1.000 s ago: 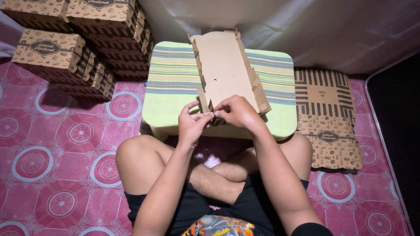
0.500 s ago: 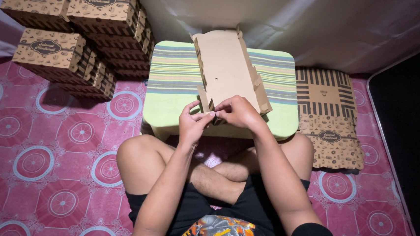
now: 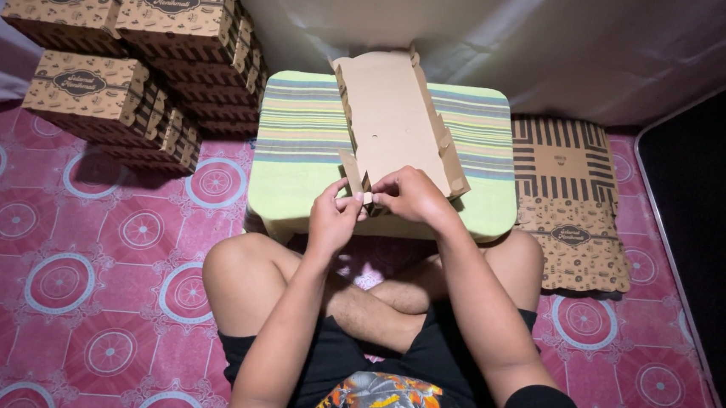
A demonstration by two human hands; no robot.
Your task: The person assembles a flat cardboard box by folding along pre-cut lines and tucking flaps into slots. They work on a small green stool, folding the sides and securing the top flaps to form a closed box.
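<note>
A person sits cross-legged on a pink patterned mat (image 3: 75,295). The left hand (image 3: 334,219) and the right hand (image 3: 410,196) are close together, fingertips touching. Both pinch a small flap at the near corner of a flat brown cardboard box piece (image 3: 390,116). The cardboard lies on a green striped cushion (image 3: 299,140) just past the knees, its side flaps bent up. To the right, flat printed sheets (image 3: 564,192) lie on the mat. Farther back on the left stands a pile of finished boxes (image 3: 127,51).
</note>
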